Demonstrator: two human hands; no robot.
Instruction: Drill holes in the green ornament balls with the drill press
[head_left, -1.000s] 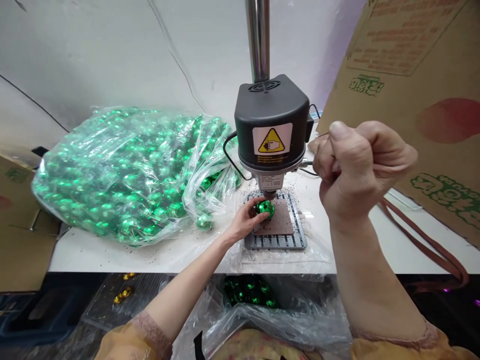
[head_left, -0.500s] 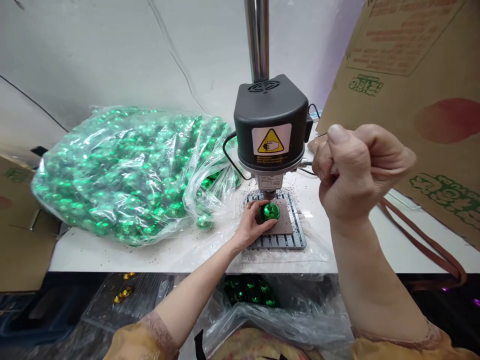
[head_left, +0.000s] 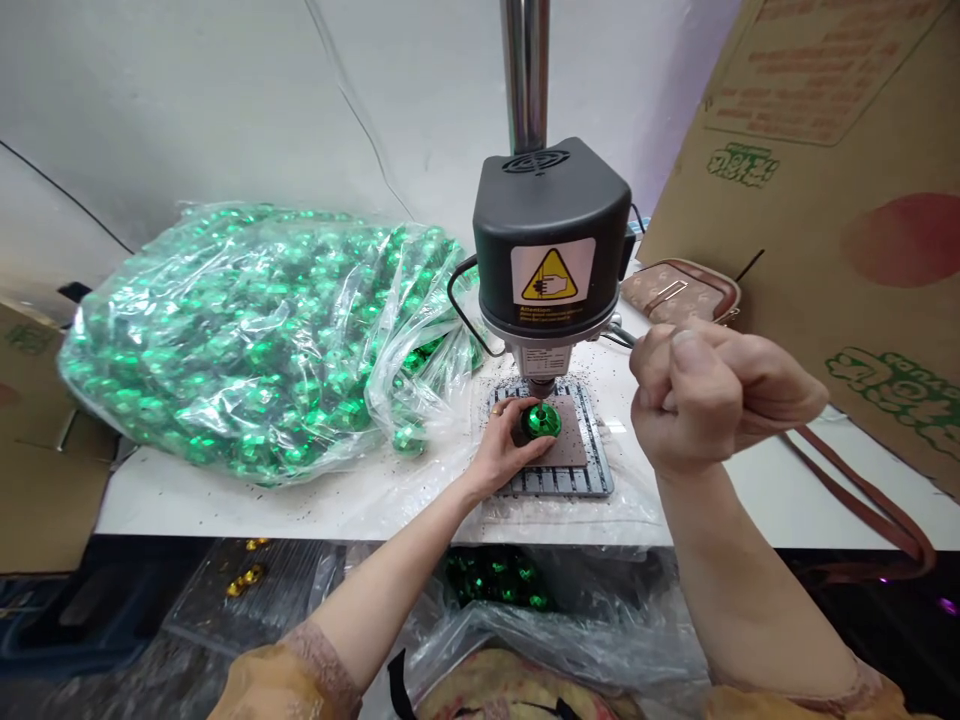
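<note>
My left hand holds a shiny green faceted ball between thumb and fingers. The ball rests on a brownish square board over the slotted metal base of a drill press. Right above the ball is the chuck; whether the bit has entered it I cannot make out. At the machine's right side my right hand is closed in a fist around the feed lever, whose grip is hidden by the fingers.
A big clear bag of green balls fills the table's left. A brown handbag lies behind my right hand, its strap hanging over the edge. Cardboard boxes flank both sides. Below the edge, an open plastic bag holds green balls.
My right hand has come down with the lever, uncovering the handbag behind it. My left hand still holds the ball in place. The view has shifted slightly.
</note>
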